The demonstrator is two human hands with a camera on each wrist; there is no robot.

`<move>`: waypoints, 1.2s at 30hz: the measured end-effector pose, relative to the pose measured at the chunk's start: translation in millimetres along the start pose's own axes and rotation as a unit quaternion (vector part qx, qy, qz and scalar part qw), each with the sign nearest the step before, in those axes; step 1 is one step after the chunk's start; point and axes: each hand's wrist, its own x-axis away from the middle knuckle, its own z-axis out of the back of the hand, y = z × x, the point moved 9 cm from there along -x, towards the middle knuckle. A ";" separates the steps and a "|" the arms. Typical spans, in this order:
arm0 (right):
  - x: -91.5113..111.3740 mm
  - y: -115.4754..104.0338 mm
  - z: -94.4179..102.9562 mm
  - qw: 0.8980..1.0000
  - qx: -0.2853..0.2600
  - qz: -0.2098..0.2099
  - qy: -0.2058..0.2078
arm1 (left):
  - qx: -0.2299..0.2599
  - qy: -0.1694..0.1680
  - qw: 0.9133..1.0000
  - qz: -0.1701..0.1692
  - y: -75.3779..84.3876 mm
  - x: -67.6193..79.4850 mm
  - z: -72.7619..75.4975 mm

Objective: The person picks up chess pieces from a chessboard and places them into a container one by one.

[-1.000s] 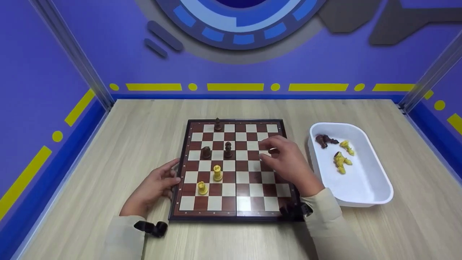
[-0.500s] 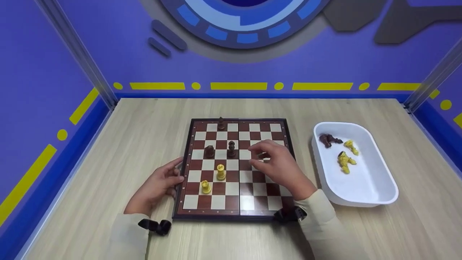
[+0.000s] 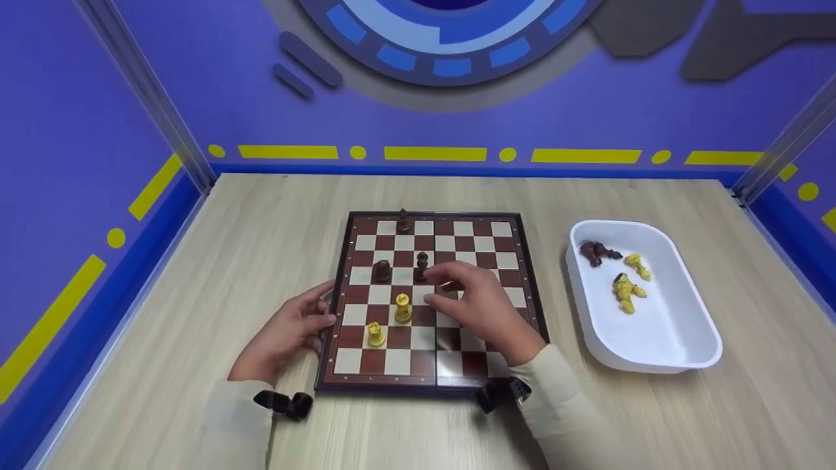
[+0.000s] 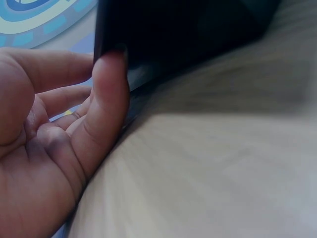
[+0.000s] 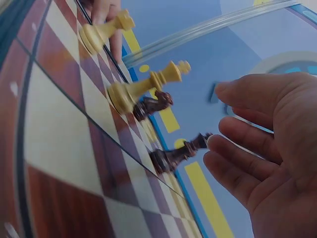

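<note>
My left hand (image 3: 287, 336) holds the left edge of a folding chessboard (image 3: 413, 385), with its thumb and fingertips at the dark rim (image 4: 111, 42). Above the board, my right hand (image 3: 480, 310) has its thumb and fingers parted and nothing between them. Its fingertips are nearest a tall dark brown chess piece (image 3: 422, 261), whose exact kind I cannot tell. A yellow king (image 5: 148, 87) stands left of the hand, with a yellow rook (image 3: 375, 335) nearer the front. A dark knight (image 3: 382, 271) and another dark chess piece (image 3: 403, 222) stand farther back.
To the board's right stands a white plastic tray (image 3: 646, 356). Dark chess pieces (image 3: 595, 252) and yellow chess pieces (image 3: 626, 292) lie in it. Blue wall panels (image 3: 418, 124) bound the wooden table (image 3: 281, 215) at the back and sides.
My right hand has moved left across the board toward the standing pieces. The left hand stays at the board's edge, and the pieces keep their squares. The head view has shifted slightly.
</note>
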 end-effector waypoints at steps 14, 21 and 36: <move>-1.7 -0.7 -25.4 0.999 -0.024 -0.029 -0.015 | 0.011 0.000 1.000 0.009 -0.9 -0.8 0.3; -2.3 -2.0 -34.3 0.999 -0.028 -0.025 -0.015 | 0.005 0.003 1.000 0.009 -0.8 -0.3 1.2; -3.1 0.4 -45.3 0.999 -0.031 -0.034 -0.023 | -0.007 0.009 1.000 0.015 0.1 0.3 0.6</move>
